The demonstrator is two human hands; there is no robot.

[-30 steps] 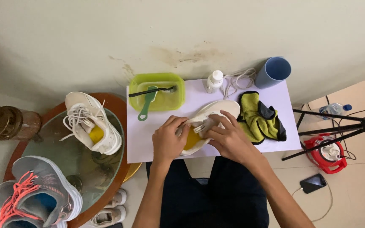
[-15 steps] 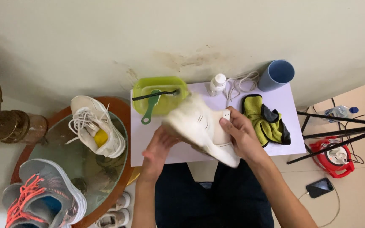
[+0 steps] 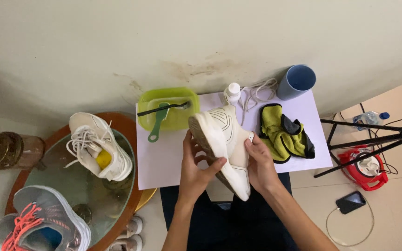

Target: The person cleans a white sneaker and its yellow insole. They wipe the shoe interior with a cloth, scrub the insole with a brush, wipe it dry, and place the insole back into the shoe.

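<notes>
Head view showed me gripping a white sneaker point(image 3: 224, 148) above the near edge of the white table point(image 3: 164, 162), tilted sole-left. My left hand point(image 3: 196, 169) clasped its sole side, my right hand point(image 3: 259, 162) its upper. Right of it lay a yellow-green cloth point(image 3: 280, 132); farther left, a green tub point(image 3: 168, 116).

Bare forearms without sleeves, no rings or watch showing, and dark navy trousers point(image 3: 219, 218).
</notes>
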